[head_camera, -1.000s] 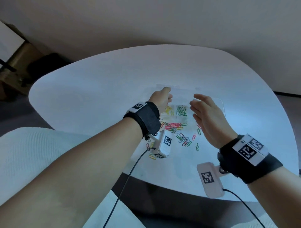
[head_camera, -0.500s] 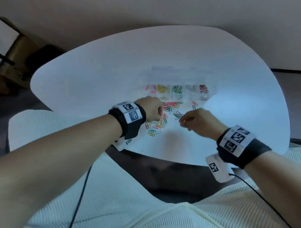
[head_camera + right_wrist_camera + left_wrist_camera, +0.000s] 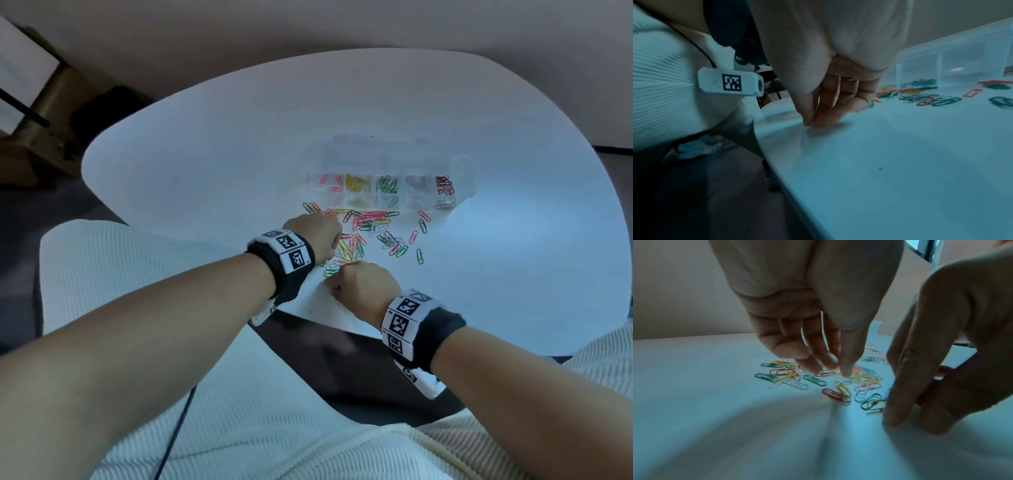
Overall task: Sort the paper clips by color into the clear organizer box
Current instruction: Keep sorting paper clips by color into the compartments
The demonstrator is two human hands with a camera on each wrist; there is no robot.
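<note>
The clear organizer box [image 3: 462,171] stands on the white table [image 3: 239,144], its front compartments holding pink, yellow, green, dark and red clips. A loose pile of mixed paper clips [image 3: 370,226] [image 3: 838,386] lies just in front of it. My left hand [image 3: 318,236] hangs over the pile's left side, its fingertips [image 3: 846,373] pointing down onto yellow and white clips. My right hand [image 3: 356,284] is at the pile's near edge, fingers [image 3: 812,118] bunched with the thumb against the tabletop beside a green clip [image 3: 871,402]. Nothing shows between them.
The table's near edge [image 3: 764,146] runs right beside my right hand. A cream ribbed cushion [image 3: 120,274] sits below the table. Scattered clips [image 3: 419,255] lie to the right of the pile. Dark furniture [image 3: 51,113] stands at the far left.
Both hands have dropped from the organizer box to the loose pile. The right hand has since moved left and nearer, to the pile's front edge, and bunched its fingers.
</note>
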